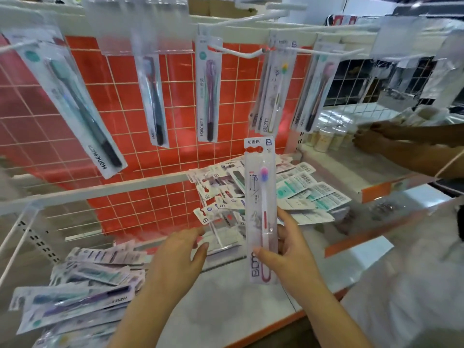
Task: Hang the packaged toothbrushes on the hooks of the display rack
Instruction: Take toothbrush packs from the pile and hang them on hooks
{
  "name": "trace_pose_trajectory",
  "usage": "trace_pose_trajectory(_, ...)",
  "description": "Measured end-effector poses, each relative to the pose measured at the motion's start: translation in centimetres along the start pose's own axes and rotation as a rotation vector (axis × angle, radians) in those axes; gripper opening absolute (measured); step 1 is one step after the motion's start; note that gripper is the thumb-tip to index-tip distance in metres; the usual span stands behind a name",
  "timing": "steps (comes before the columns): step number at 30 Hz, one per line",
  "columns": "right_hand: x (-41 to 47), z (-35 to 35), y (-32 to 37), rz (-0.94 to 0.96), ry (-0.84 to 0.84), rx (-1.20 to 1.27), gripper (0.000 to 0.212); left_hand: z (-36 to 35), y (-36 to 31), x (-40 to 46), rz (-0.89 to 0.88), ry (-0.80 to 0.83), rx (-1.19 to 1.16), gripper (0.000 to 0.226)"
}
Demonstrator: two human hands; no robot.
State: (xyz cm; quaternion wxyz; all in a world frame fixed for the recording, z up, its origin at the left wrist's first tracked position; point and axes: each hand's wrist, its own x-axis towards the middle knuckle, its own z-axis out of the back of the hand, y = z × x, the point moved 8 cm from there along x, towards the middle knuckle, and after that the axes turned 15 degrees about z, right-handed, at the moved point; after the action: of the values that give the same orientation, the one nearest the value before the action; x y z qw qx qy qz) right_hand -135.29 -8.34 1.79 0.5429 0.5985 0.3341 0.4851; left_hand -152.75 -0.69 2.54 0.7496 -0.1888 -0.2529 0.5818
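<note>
My right hand [288, 257] grips a packaged toothbrush [261, 197] upright by its lower half; the brush has a pink and blue head and a red handle. My left hand [180, 252] hovers beside it with fingers apart, holding nothing. Above, white hooks [238, 52] stick out from a wire grid over a red panel. Packaged toothbrushes hang on them: a teal one [75, 101] at the left, a dark one [153, 96], a purple one [208, 89], a stack with a yellow-headed brush [273, 84] and a pink one [316, 86]. The held pack is below the yellow-headed stack.
Loose toothbrush packs lie in a heap on the shelf behind my hands [288, 189] and in another heap at the lower left [88, 285]. Another person's hands [376, 136] work on the shelf at the right, near small bottles [324, 139]. The shelf has an orange front edge [376, 192].
</note>
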Motion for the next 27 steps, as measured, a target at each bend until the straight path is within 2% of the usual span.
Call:
trace_pose_trajectory(6, -1.1, 2.4, 0.8, 0.039, 0.045, -0.013, 0.071, -1.1, -2.4, -1.7, 0.039, 0.010, 0.006, 0.035)
trace_pose_trajectory(14, -5.5, 10.5, 0.4, 0.053, 0.113, -0.017, 0.069, -5.7, -8.3, -8.5, 0.116, 0.015, 0.002, 0.035)
trace_pose_trajectory(22, -12.1, 21.1, -1.7, -0.028, 0.142, -0.056, 0.067, -9.4, -11.2, -17.5, 0.244, -0.036, -0.019, 0.032)
trace_pose_trajectory(27, -15.8, 23.0, -4.2, -0.112, 0.233, -0.010, 0.066, -11.7, -11.5, -21.1, 0.312, 0.002, -0.055, 0.027)
